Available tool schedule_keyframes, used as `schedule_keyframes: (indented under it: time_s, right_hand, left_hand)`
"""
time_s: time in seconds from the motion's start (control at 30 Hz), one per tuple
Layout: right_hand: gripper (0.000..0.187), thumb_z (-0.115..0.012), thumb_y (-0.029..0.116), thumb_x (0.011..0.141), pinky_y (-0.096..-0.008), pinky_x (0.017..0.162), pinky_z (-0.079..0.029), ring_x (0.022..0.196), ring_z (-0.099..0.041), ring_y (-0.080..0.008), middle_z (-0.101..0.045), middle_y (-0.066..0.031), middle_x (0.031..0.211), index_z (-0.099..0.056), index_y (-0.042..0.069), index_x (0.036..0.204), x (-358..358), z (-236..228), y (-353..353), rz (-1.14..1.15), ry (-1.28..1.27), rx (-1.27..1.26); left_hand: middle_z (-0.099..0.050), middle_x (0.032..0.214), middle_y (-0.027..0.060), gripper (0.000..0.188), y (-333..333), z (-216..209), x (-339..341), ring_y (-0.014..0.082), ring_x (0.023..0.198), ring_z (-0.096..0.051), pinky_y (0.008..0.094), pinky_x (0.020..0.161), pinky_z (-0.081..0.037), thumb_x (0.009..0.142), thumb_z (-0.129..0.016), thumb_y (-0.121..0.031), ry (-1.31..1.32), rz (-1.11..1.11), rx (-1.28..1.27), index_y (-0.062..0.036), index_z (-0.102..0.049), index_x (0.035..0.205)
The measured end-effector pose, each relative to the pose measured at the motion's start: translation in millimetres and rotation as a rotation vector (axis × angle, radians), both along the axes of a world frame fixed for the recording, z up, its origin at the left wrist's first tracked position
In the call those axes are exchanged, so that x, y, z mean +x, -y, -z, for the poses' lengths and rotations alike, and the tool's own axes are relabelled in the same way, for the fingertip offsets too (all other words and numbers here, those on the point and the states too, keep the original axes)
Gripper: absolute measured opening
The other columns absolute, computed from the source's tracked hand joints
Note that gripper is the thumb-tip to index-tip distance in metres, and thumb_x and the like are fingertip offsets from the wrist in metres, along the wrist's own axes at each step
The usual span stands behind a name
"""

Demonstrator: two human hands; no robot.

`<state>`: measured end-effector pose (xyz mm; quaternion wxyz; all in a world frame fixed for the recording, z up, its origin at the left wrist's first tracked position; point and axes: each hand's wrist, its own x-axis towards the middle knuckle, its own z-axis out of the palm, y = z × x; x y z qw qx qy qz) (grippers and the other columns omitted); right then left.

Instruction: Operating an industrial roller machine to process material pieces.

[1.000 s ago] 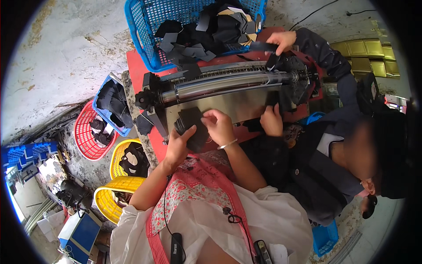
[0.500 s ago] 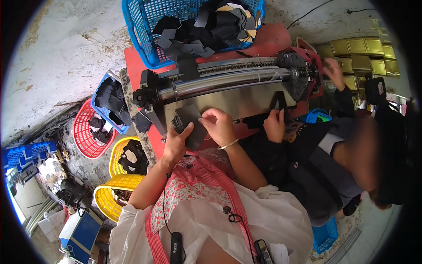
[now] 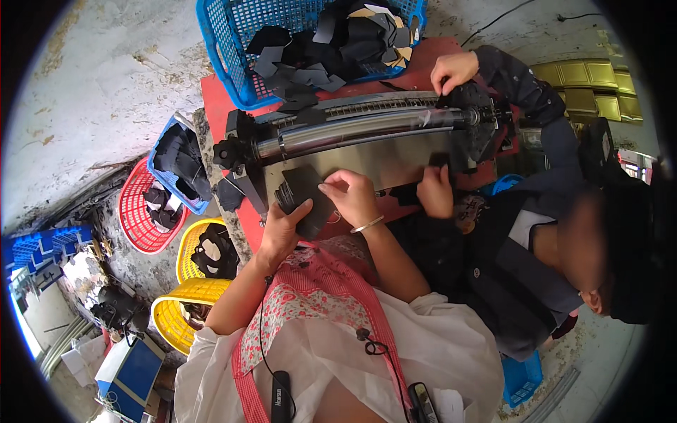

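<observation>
My left hand (image 3: pixel 285 229) is closed around a stack of thin black sheet pieces (image 3: pixel 307 192), several layers fanned at its left edge. My right hand (image 3: pixel 352 199) is beside the stack, thumb and forefinger pinched together at its right edge. Whether a piece is between those fingertips is too small to tell. Just beyond both hands is a roller machine (image 3: pixel 367 132) with shiny metal rollers and a metal feed plate (image 3: pixel 352 163). Black pieces (image 3: pixel 297 100) lie behind the rollers, at the left end.
A co-worker's hand (image 3: pixel 453 70) is over the machine's right end; their other hand (image 3: pixel 436 192) holds a black piece at the plate. Behind the machine stands a blue basket (image 3: pixel 222 53) of black scraps. Red (image 3: pixel 130 211), blue (image 3: pixel 156 151) and yellow baskets (image 3: pixel 166 317) stand at left.
My hands have barely moved. The co-worker's far hand has swung leftward over the machine's right end. A black piece behind the rollers has dropped back toward the blue basket.
</observation>
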<state>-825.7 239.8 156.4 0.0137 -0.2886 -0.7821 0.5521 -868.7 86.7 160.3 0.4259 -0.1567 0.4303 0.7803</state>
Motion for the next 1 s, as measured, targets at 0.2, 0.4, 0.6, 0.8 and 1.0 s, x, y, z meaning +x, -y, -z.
schedule_keyframes:
  time_s: [0.2,0.4,0.6,0.8,1.0]
  right_hand:
    - [0.012,-0.070,0.009,0.074,-0.0275,0.056,-0.047,0.058,-0.061,-0.0160,-0.063,-0.0090,0.065,-0.061,0.000,0.075,-1.8,8.8,2.5,0.038,-0.035,0.193]
    - [0.018,-0.069,0.013,0.078,-0.0276,0.055,-0.047,0.058,-0.061,-0.0154,-0.063,-0.0089,0.065,-0.059,-0.001,0.074,-11.4,27.8,-2.4,0.166,-0.023,0.212]
    - [0.026,-0.069,0.026,0.083,-0.0201,0.051,-0.043,0.056,-0.051,-0.0037,-0.060,-0.0001,0.063,-0.062,0.001,0.076,-5.3,26.9,-7.3,-0.038,0.158,-0.152]
    - [0.024,-0.068,0.024,0.083,-0.0210,0.049,-0.041,0.056,-0.053,-0.0041,-0.061,-0.0008,0.064,-0.063,0.001,0.082,-13.4,17.9,-8.8,0.238,-0.015,-0.275]
    - [0.024,-0.073,0.020,0.079,-0.0209,0.059,-0.048,0.067,-0.057,-0.0054,-0.063,-0.0019,0.074,-0.063,-0.001,0.086,2.9,9.6,-5.3,-0.178,-0.004,-0.254]
  left_hand:
    - [-0.063,0.096,0.0088,0.025,0.9,0.6,-3.3,0.0180,0.082,-0.063,0.0291,0.071,-0.053,0.080,-0.061,0.000,0.024,-0.009,0.031,0.0030,-0.057,0.105]
    - [-0.062,0.103,0.0113,0.031,2.0,0.1,-2.1,0.0215,0.092,-0.062,0.0319,0.083,-0.051,0.080,-0.058,0.004,0.075,-0.009,0.033,0.0030,-0.054,0.111]
    - [-0.063,0.102,0.0102,0.028,2.8,-3.6,-4.4,0.0200,0.091,-0.062,0.0321,0.083,-0.051,0.082,-0.060,0.000,-0.018,-0.016,0.010,0.0029,-0.055,0.110]
    - [-0.063,0.100,0.0076,0.027,4.4,-4.3,-6.9,0.0162,0.088,-0.062,0.0281,0.077,-0.051,0.084,-0.062,-0.007,-0.016,0.027,-0.058,0.0020,-0.056,0.109]
    - [-0.063,0.100,0.0079,0.026,7.9,-2.2,-7.9,0.0163,0.088,-0.062,0.0278,0.077,-0.051,0.085,-0.062,-0.008,-0.176,0.123,-0.206,0.0017,-0.057,0.109]
